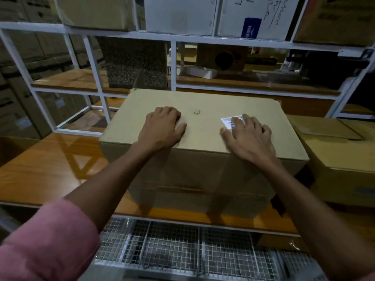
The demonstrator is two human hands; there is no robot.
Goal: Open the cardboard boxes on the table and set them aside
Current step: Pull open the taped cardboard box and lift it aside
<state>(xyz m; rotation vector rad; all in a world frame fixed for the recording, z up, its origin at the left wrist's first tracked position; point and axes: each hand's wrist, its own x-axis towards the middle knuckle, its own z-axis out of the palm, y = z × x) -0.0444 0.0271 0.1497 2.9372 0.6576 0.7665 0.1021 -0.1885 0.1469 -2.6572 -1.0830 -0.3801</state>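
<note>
A large closed cardboard box [203, 134] stands on the wooden table [46, 171] right in front of me. Its top is a plain flat face with a small white label [228, 121] toward the right. My left hand [162, 126] lies palm down on the top, left of centre, fingers slightly curled. My right hand [247, 136] rests flat on the top at the right, fingers spread and partly covering the label. Neither hand grips anything. A second cardboard box [341, 159] sits on the table directly to the right, its top flaps visible.
A white metal shelf frame [172, 63] rises behind the box, holding more boxes above and a speckled block [138, 61] on a wooden shelf. Wire mesh baskets [182, 246] hang below the table's front edge. Stacked cartons fill the far left.
</note>
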